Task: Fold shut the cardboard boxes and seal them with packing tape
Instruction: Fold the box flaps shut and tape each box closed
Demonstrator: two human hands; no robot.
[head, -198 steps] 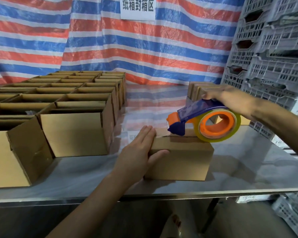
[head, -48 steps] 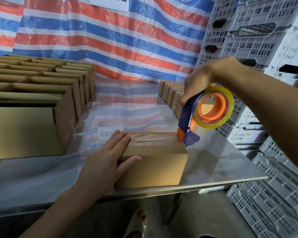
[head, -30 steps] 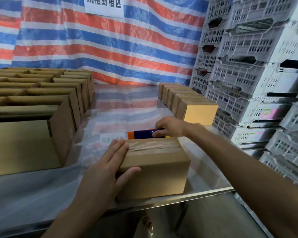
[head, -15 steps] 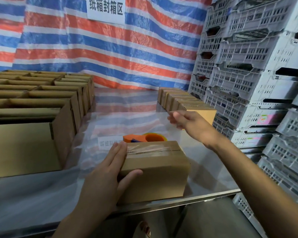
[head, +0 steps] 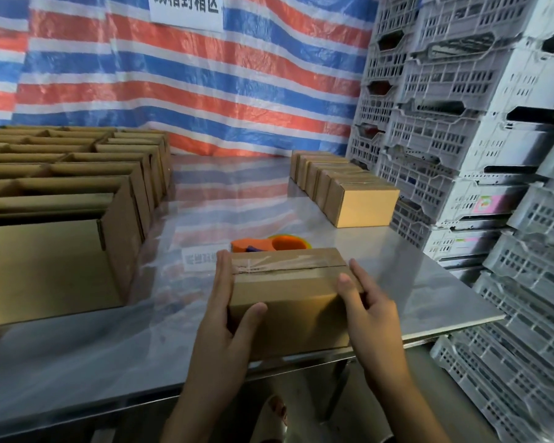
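The taped box (head: 288, 298) sat at the near edge of the table (head: 397, 266). The left hand (head: 224, 318) and right hand (head: 370, 311) each clasped one end, fingers along the side and thumb round the front corner. The tape (head: 285, 265) looked wrinkled at its left end, so a lift might peel it. The dispenser (head: 269, 244) lay just behind, liable to be knocked if the box slid back.

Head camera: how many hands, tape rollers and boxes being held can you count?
Hands: 2, left hand and right hand
Taped box held between them: 1
Tape dispenser behind it: 1
Total: 4
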